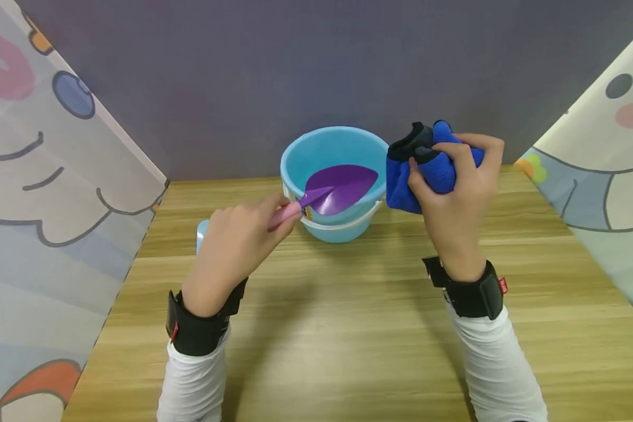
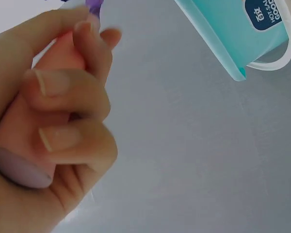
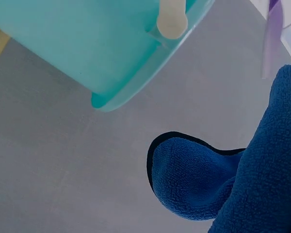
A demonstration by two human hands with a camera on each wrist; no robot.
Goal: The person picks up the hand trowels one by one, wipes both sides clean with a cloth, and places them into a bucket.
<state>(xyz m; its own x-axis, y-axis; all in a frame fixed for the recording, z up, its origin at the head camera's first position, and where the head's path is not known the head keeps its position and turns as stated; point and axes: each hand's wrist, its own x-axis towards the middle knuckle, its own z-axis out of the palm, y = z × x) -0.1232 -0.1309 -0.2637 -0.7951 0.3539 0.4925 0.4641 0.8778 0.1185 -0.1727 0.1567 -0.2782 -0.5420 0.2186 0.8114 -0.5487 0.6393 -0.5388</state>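
Note:
My left hand (image 1: pixel 237 246) grips the pink handle (image 2: pixel 63 53) of a toy shovel with a purple blade (image 1: pixel 343 187). In the head view the blade overlaps the near rim of a light blue bucket (image 1: pixel 334 234). To the right of the bucket, my right hand (image 1: pixel 461 187) holds a bunched blue cloth (image 1: pixel 403 187) with black edging, raised above the table. The right wrist view has the cloth (image 3: pixel 194 179) large at lower right, while the hand itself is almost wholly out of that frame. A white handle (image 2: pixel 276 63) hangs at the bucket's side.
The bucket stands at the back of the wooden table (image 1: pixel 348 328), near the grey wall (image 1: pixel 232 88). Partly hidden behind my left hand lies a light blue object (image 1: pixel 202 231). Cartoon-printed panels (image 1: pixel 26 281) flank both sides of the table.

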